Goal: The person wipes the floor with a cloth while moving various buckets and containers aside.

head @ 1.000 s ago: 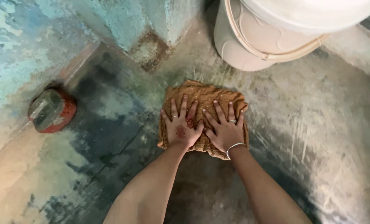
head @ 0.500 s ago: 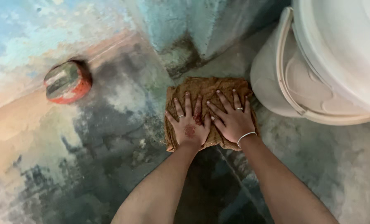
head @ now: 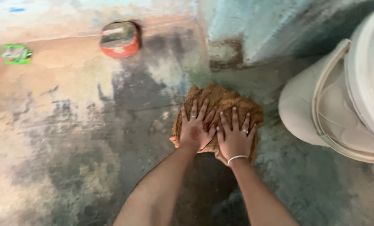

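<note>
Head view: your left hand point(head: 195, 132) and right hand point(head: 234, 138) lay flat, fingers spread, on one brown cloth point(head: 224, 102); one white bucket point(head: 321, 113), one red tin point(head: 120, 38) nearby.

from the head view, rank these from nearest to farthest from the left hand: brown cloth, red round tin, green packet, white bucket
1. Brown woven cloth: directly under the left hand, touching it.
2. White plastic bucket: off to the right, past the right hand.
3. Red round tin: up and left, by the wall.
4. Small green packet: far left.
</note>
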